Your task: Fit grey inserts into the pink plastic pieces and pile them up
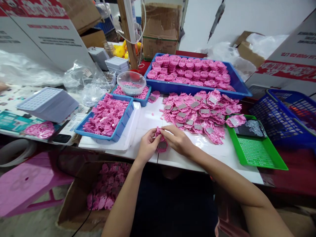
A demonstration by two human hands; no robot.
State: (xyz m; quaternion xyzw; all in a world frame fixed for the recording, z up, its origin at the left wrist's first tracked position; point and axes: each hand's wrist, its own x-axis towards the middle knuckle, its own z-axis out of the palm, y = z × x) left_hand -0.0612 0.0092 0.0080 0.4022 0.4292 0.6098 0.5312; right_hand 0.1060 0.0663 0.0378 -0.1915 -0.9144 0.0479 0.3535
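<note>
A pink plastic part with a grey plate [162, 145] is between my hands at the front edge of the white worktop. My left hand [148, 144] is closed on its left side, thumb and fingers pinched. From the right, my right hand [177, 140] bends its fingers over the top of the same part, where a small pink piece [158, 131] shows between the fingertips. Just beyond my right hand lies a heap of similar pink parts [195, 112] with grey plates. Left of my hands, a blue tray [116, 135] holds small pink pieces.
A large blue tray [163, 87] with stacked pink parts stands behind the heap. A clear bowl [131, 82] of small metal bits rests on a smaller blue tray. Right are a green tray [274, 158] and blue basket [291, 115]. Above hangs a screwdriver [217, 19].
</note>
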